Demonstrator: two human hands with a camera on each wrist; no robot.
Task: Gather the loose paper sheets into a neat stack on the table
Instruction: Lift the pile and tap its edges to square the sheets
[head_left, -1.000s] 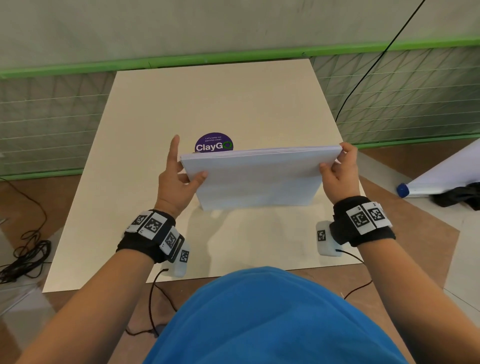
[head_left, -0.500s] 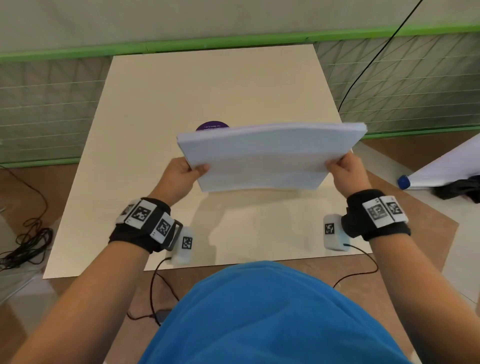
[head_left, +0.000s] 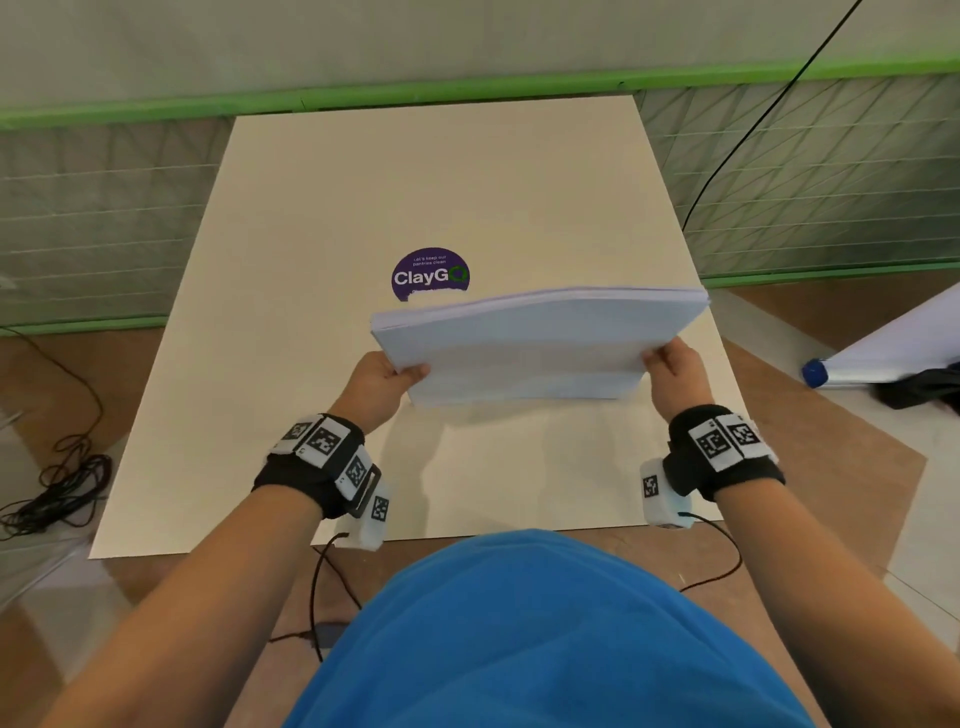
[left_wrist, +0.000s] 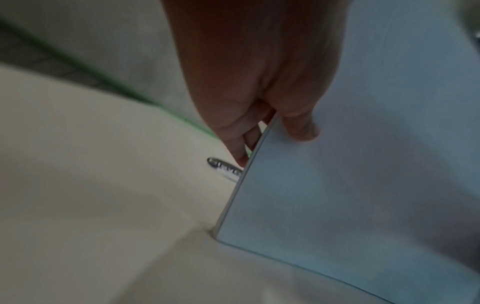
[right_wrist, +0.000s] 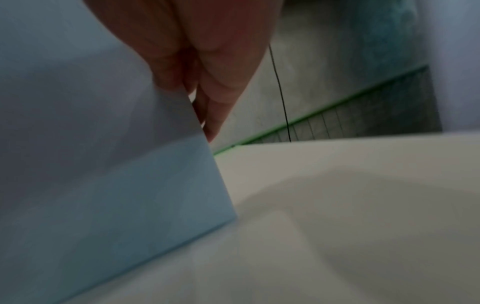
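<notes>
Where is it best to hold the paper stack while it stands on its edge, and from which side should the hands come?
Grip the paper stack at its two short side edges, one hand from each side, as the left hand and right hand do now. It stands tilted on its long edge on the table, so side pinches keep the sheets squared.

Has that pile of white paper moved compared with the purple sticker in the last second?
Yes. The white paper stack rose to hide most of the round purple sticker, then dropped back, uncovering it again.

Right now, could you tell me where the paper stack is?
In the head view, the paper stack stands tilted on the table, between both hands, just nearer than the purple sticker.
</notes>
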